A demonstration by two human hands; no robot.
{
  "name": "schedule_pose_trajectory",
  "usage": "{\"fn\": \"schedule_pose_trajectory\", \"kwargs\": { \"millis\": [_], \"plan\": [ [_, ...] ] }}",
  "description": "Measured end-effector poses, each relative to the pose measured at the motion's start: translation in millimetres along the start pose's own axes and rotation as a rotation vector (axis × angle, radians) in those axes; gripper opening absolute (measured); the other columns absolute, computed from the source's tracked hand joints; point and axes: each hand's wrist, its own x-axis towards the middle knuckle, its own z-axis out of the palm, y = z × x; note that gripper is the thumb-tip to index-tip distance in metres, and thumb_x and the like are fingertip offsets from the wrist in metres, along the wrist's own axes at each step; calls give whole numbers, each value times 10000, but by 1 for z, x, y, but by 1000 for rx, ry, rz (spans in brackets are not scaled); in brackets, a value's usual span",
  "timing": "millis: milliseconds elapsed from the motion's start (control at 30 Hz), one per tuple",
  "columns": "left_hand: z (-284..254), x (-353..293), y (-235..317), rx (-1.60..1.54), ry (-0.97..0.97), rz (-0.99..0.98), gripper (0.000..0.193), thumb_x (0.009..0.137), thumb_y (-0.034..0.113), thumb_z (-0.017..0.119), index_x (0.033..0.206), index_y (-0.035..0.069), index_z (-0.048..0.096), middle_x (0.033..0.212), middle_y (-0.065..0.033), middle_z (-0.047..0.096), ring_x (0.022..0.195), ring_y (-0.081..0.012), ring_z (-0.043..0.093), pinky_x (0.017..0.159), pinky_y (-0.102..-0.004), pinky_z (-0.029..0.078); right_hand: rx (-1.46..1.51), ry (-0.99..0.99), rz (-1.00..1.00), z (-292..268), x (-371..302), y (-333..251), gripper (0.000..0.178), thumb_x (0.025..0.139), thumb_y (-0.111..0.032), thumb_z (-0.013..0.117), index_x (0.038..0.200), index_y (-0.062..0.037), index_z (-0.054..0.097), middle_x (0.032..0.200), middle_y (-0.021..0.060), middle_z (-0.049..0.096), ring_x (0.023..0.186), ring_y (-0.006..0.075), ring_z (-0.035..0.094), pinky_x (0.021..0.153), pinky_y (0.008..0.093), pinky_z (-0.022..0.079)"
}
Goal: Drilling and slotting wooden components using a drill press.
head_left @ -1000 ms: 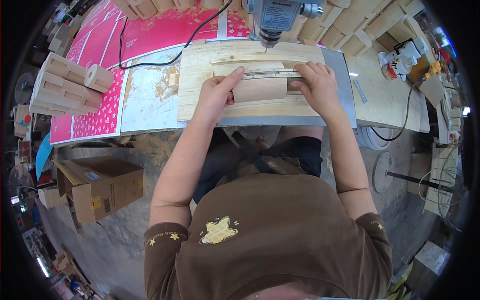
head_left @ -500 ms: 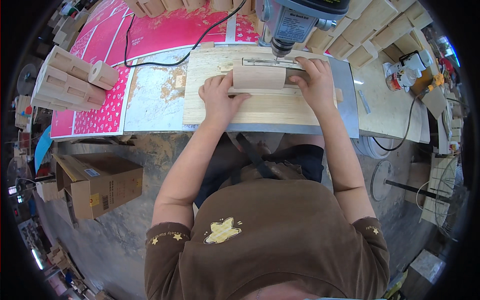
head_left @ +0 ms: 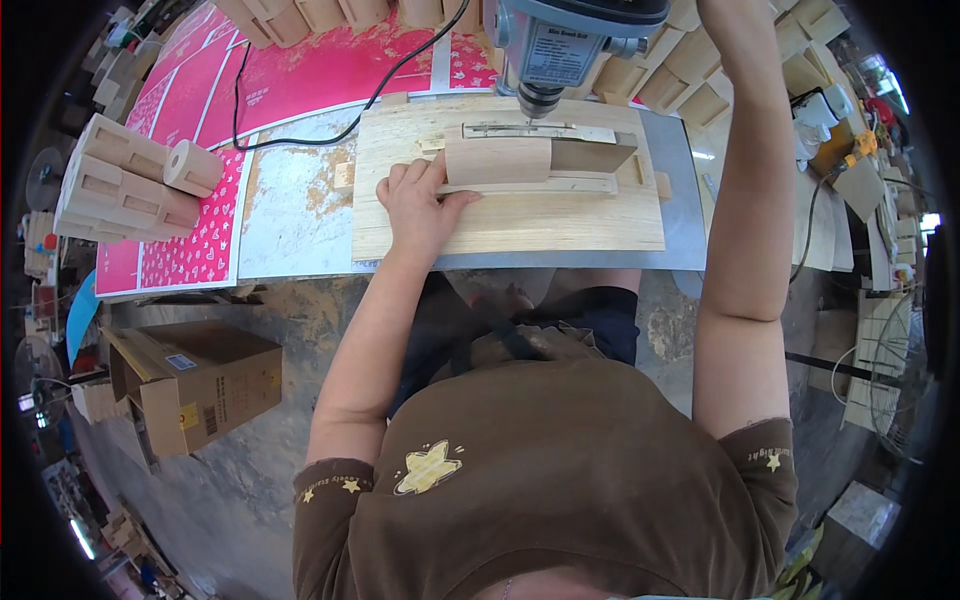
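Observation:
A pale wooden cylinder (head_left: pixel 498 163) lies on its side in a wooden jig on a flat board (head_left: pixel 560 228). My left hand (head_left: pixel 415 205) grips its left end, fingers behind and thumb along the front. From the cylinder's right end a flat grey-brown piece (head_left: pixel 597 156) extends. Just behind the cylinder is a slotted strip (head_left: pixel 500 131). Above it hangs the bench drill (head_left: pixel 563 60), its chuck (head_left: pixel 539 98) over the strip. My right hand (head_left: pixel 732 12) reaches up past the drill's right side; the top edge cuts off its fingers.
Hollowed wooden cylinders (head_left: pixel 130 180) are stacked at the table's left, with more wooden pieces (head_left: pixel 690 80) behind the drill. A black cable (head_left: pixel 370 105) crosses the pink sheet (head_left: pixel 310 85). An opened cardboard box (head_left: pixel 215 385) stands on the floor at left.
My right hand has left the cylinder's right end and swung up and to the right, toward the drill's side. My left hand stays on the cylinder. The whole view has shifted slightly.

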Motion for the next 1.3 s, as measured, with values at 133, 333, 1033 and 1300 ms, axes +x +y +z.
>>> {"fn": "schedule_pose_trajectory", "kwargs": {
  "millis": [133, 333, 1033, 1300],
  "plan": [
    [0, -3, -1, -21, 23, 7, 569, 575, 331, 779, 1093, 144, 635, 795, 22, 550, 836, -196, 461, 797, -367, 276, -240, 120, -208, -8, -35, -27, 257, 902, -218, 484, 857, 14, 588, 718, 53, 558, 682, 139, 524, 632, 269, 427],
    [1, -1, -1, -19, 28, 15, 563, 572, 312, 785, 1087, 142, 636, 778, 23, 535, 832, -192, 459, 796, -367, 276, -204, 9, -30, -6, -124, -25, 103, 856, -105, 601, 857, -6, 627, 674, 20, 547, 623, 121, 510, 599, 243, 391],
    [8, 5, 9, -38, -8, 5, 594, 568, 325, 786, 1110, 143, 625, 786, 19, 544, 833, -198, 472, 802, -373, 281, -425, 72, 7, 2, 13, -10, 302, 879, -233, 485, 840, 44, 600, 695, 126, 580, 660, 193, 553, 631, 301, 434],
    [23, 4, 24, -91, -14, 24, 606, 597, 361, 769, 1141, 149, 606, 820, 16, 546, 843, -204, 477, 814, -415, 280, -339, 45, -28, -15, -26, -25, 287, 881, -236, 504, 825, 20, 620, 640, 76, 533, 623, 137, 498, 579, 270, 376]
  ]
}}
